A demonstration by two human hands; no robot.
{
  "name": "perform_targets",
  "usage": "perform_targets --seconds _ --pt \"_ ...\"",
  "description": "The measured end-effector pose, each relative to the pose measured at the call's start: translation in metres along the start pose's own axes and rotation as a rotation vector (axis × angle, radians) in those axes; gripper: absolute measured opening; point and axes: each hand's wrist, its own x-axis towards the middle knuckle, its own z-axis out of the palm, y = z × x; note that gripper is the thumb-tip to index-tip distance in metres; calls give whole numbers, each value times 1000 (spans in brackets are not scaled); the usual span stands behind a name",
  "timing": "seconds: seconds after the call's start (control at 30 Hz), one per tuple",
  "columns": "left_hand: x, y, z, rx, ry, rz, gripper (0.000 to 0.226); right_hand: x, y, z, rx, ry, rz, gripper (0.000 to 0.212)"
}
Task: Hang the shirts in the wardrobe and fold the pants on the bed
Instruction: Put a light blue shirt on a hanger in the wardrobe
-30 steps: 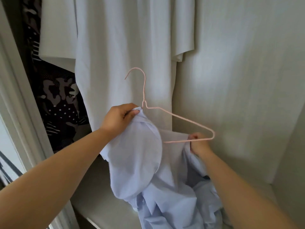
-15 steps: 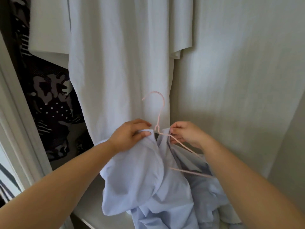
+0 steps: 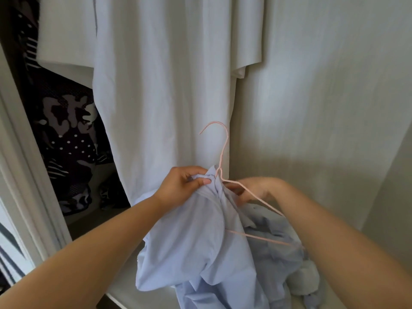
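My left grip (image 3: pixel 185 186) pinches the bunched collar of the light-blue shirt (image 3: pixel 196 241) between thumb and curled fingers, right against the neck of the pink wire hanger (image 3: pixel 224 148). The hanger's hook stands upright above both grips. Its left shoulder is hidden inside the shirt, while the right shoulder wire and the bottom bar lie bare.

My right grip (image 3: pixel 252 190) sits just beside the collar, fingers curled, with the shoulder wire crossing in front of it. Whether it is clasping wire or cloth I cannot tell. Both forearms reach forward and up from the lower corners.

The rest of the shirt sags onto the wardrobe shelf (image 3: pixel 124 288). A white garment (image 3: pixel 160 85) hangs behind the hanger, with a dark patterned garment (image 3: pixel 66 121) to its left.
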Motion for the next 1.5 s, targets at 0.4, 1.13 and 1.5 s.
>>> perform_targets --seconds 0.4,1.13,1.5 --pt "-14 -27 -18 498 -278 -15 10 6 19 -19 73 1151 -92 14" --pt "3 -20 -8 93 544 -329 51 -25 13 2 51 755 -132 26" --pt "1 -16 54 39 231 -232 30 -22 -29 25 339 632 -324 21"
